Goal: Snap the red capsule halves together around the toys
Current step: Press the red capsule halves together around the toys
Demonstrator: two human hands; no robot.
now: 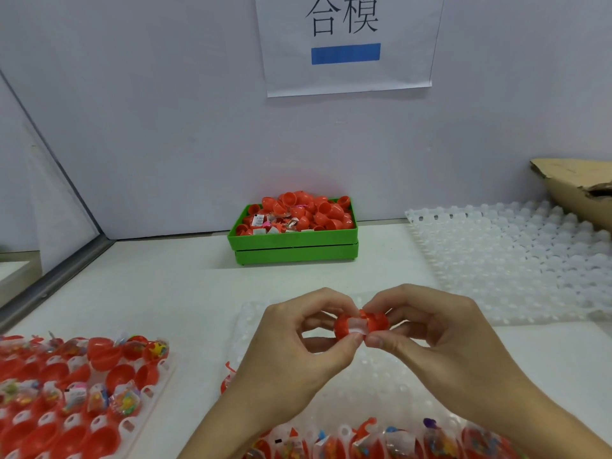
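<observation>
Between the two hands, above the clear tray, the left hand (291,339) pinches one red capsule half (342,326) and the right hand (440,329) the other (377,321), a bagged toy (357,327) showing in the gap. Closing looks underway; next, tuck the bag inside and press squarely.

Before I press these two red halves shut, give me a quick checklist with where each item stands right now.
1. Left hand grips left half: ok.
2. Right hand grips right half: ok.
3. Halves face each other in line: ok, roughly level.
4. Toy packet tucked fully inside: not ok, clear wrapping shows in the gap between the halves.
5. Fingertips clear of the seam: not ok, both thumbs sit close to the gap.
6. Free spot in the white tray below for the finished capsule: ok.
</observation>
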